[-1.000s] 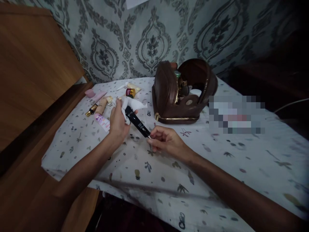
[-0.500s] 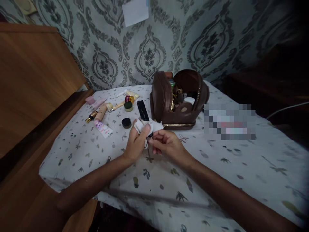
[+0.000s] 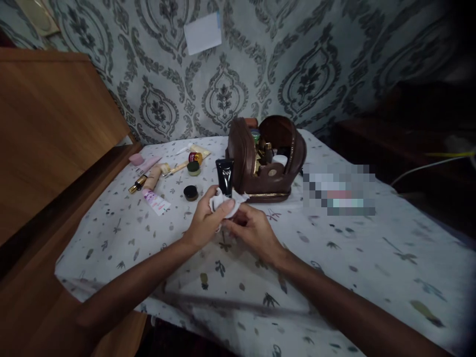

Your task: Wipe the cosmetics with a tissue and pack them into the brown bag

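My left hand (image 3: pixel 208 216) is closed around a crumpled white wipe (image 3: pixel 224 204) and, through it, the lower part of a black squeeze tube (image 3: pixel 225 176). The tube stands upright with its flat end at the top and pale lettering facing me. My right hand (image 3: pixel 255 228) has its fingers curled together at the tube's lower end, just below the wipe; the fingertips and the tube's cap are mostly hidden there. Right behind the tube sits an open brown cosmetic bag (image 3: pixel 243 163) with several items inside. A small dark-lidded jar (image 3: pixel 191 193) lies left of the tube.
On the left of the patterned bedsheet (image 3: pixel 148 258) lie a green jar (image 3: pixel 193 169), a red-and-gold jar (image 3: pixel 195 157), a white-and-purple tube (image 3: pixel 156 202), a beige bottle (image 3: pixel 152 177) and a gold-and-black bottle (image 3: pixel 137 184). A blurred-out item (image 3: pixel 339 191) is at right.
The black tube has turned from leaning left to upright, its lettering now showing. Both hands stay together around its lower end. The whole view has shifted slightly.
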`<state>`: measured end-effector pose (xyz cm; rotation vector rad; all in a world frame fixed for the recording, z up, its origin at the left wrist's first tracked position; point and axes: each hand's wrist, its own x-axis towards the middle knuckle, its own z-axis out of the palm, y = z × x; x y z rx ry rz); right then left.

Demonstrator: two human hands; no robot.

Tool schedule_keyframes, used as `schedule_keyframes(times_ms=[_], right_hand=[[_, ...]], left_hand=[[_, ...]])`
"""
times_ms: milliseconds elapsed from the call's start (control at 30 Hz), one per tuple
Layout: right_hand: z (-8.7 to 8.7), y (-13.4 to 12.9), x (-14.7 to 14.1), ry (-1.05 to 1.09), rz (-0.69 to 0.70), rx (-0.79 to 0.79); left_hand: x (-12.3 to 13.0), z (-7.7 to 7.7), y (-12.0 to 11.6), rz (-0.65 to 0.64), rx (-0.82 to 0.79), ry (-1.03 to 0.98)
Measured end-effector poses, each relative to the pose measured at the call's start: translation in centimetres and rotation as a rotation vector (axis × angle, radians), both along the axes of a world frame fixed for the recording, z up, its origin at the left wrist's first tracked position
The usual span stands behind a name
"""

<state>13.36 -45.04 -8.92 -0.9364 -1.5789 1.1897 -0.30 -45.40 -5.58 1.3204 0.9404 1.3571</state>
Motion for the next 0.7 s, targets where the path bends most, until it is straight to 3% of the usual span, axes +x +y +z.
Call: schedule_keyframes(times_ms=[167,267,367,533,700], right_hand=[[1.5,-0.3,0.7,-0.066,0.055,0.084],[2.7,-0.3,1.3,0.059,-0.017,0.094],[3.2,-0.3,1.6,0.205,-0.025,0.077],[3.7,-0.4,2.0,0.232,0.000,0.076],[5.0,-1.2,3.1,0.350,-0.054,0.050]], left_hand=[[-2.0,1.4,-0.5,-0.028,0.146,0.376],[-3.5,2.3,-0.8,-0.142,0.229,0.659],[-4.3,2.7,-1.3,-0.215,0.232,0.777],[-3.9,3.2,-1.6,-0.047,0.015,0.508],[-1.8,4.8,-1.2,0.181,-0.220,0.152]])
